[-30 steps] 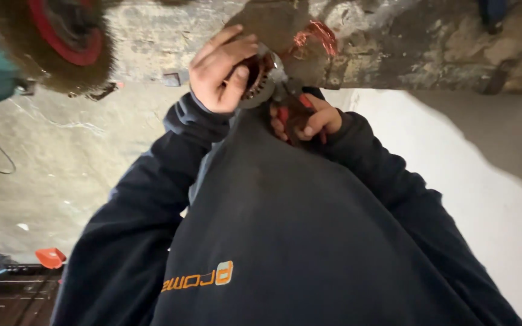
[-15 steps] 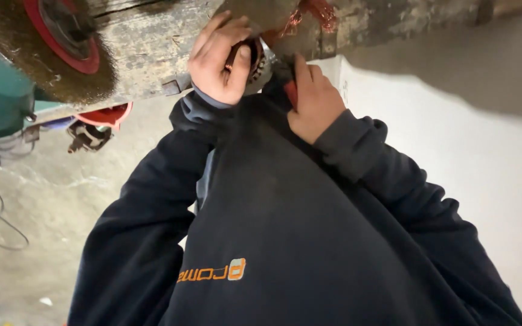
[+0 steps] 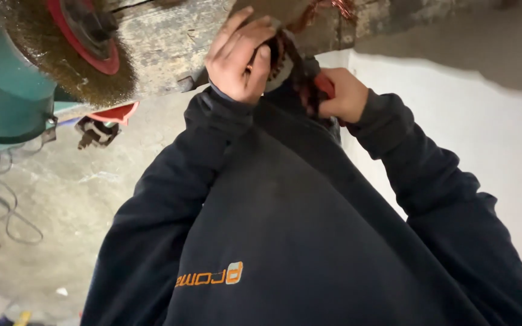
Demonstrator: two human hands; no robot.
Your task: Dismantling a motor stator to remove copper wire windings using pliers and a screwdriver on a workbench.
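Observation:
My left hand [image 3: 237,57] is closed around a round metal part wound with copper wire [image 3: 282,51], held against the edge of a worn wooden bench [image 3: 164,48]. To its right, my right hand [image 3: 347,95] grips a red-handled tool [image 3: 324,84] whose dark jaws reach into the part's windings. Both dark blue sleeves run up from my sweatshirt [image 3: 285,229]. Most of the part is hidden by my fingers.
A wire brush wheel with a red hub [image 3: 80,42] sits on a teal machine [image 3: 1,78] at the upper left. A red and dark tool [image 3: 101,124] and a loose cable [image 3: 7,199] lie on the concrete floor. A white wall [image 3: 466,121] is at the right.
The view has dropped and closed in on the hands. My right hand has shifted to the right of the part, and my left hand keeps hold of it.

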